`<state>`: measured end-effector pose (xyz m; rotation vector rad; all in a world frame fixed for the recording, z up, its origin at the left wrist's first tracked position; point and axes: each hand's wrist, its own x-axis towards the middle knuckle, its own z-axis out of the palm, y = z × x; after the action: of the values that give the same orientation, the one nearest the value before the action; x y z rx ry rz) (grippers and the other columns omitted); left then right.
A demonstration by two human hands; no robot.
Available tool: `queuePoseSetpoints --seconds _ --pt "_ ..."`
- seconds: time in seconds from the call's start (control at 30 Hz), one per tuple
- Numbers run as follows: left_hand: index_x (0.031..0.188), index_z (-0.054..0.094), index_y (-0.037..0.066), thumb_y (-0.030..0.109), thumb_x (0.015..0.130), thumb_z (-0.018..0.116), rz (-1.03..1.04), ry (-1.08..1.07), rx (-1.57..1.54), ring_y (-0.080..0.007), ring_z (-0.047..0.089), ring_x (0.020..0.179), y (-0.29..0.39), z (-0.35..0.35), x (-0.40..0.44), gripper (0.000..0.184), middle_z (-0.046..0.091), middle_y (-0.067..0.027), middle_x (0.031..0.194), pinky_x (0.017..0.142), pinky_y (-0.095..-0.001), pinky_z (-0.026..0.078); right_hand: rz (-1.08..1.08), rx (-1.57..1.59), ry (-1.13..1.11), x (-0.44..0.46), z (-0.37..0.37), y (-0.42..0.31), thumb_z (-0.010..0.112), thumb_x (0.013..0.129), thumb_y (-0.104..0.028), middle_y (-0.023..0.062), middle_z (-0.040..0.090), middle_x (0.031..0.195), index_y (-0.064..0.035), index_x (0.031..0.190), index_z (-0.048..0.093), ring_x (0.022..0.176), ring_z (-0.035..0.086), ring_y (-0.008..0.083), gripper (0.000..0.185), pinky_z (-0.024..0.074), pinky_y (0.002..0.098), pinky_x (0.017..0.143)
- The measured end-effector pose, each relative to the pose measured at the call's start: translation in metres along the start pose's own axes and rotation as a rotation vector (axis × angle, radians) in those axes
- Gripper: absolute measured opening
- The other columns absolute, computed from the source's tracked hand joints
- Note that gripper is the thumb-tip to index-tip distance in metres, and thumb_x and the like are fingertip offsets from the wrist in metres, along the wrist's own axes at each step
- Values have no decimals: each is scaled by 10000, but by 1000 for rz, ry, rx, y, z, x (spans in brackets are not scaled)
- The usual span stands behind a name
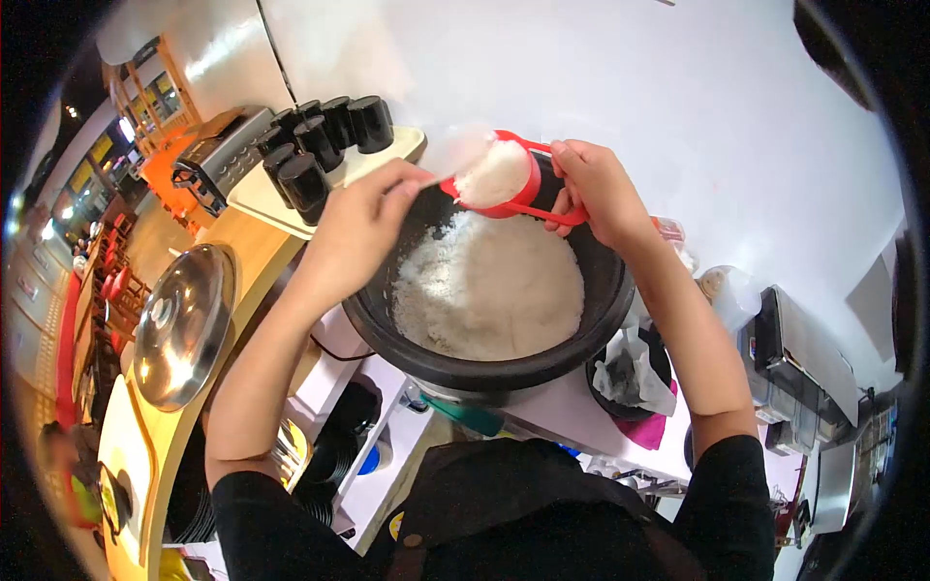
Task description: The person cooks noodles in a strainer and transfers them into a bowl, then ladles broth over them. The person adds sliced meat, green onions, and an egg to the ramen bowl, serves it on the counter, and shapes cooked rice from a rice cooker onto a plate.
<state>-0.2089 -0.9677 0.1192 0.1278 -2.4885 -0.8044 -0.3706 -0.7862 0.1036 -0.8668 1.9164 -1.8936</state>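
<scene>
My right hand (pixel 598 189) is closed round the handle of a red measuring cup (pixel 518 198), held tilted over the far side of a large black pot (pixel 465 374). White, rice-like grains (pixel 491 181) fill the cup. My left hand (pixel 360 225) pinches a pale, translucent, flat paddle (pixel 457 152) at the cup's left rim; motion blurs its blade. Below both hands, the pot holds a broad mass of white rice (pixel 494 286), smooth on the right and crumbly on the left.
Several black cups (pixel 315 145) stand upside down on a cream tray (pixel 260 201) at the left, beside a toaster (pixel 218 150). A glass lid (pixel 184 324) lies on the wooden counter (pixel 257 254). Right of the pot sits a black bowl (pixel 610 395) with crumpled plastic.
</scene>
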Motion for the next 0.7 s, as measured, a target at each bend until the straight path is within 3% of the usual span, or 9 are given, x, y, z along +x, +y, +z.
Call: queuePoseSetpoints --seconds 0.07,0.2,0.43,0.57,0.67,0.7 --pt "1041 582 25 176 949 460 -110 -34 -249 -98 553 782 -5 3 -2 215 616 -67 834 720 -259 445 -31 5 -5 -8 3 -6 395 952 -258 32 371 451 -32 738 432 395 560 207 313 460 291 346" --pt "1030 563 18 195 955 446 -14 30 -12 -122 514 726 14 27 -14 225 552 -56 791 700 -266 429 -160 50 -5 -20 19 -6 373 963 -220 43 390 470 -25 746 432 395 559 200 298 462 281 344" --pt "986 580 76 195 962 422 -232 -73 -382 -30 339 545 35 5 -22 199 393 54 617 488 -199 279 -182 69 92 -21 -6 8 385 961 -228 47 373 468 -34 736 423 397 555 211 299 444 279 335" --pt "1003 551 20 168 948 450 3 -44 -83 -79 459 704 33 28 -24 188 512 -20 737 662 -234 394 -180 246 138 -28 -3 5 398 955 -242 42 362 467 -42 740 429 419 565 235 295 467 308 370" --pt "1022 540 1 150 945 455 -225 -96 -260 -89 494 759 42 30 -25 188 557 -36 777 726 -248 424 -100 394 263 -24 -10 22 404 953 -241 34 371 477 -49 744 438 446 580 260 285 512 350 426" --pt "1038 545 22 168 933 470 -181 -27 -241 -152 559 735 39 28 -25 195 590 -82 768 707 -296 446 -86 443 297 -24 -16 26 407 952 -237 29 375 483 -51 746 443 456 584 268 281 527 366 448"
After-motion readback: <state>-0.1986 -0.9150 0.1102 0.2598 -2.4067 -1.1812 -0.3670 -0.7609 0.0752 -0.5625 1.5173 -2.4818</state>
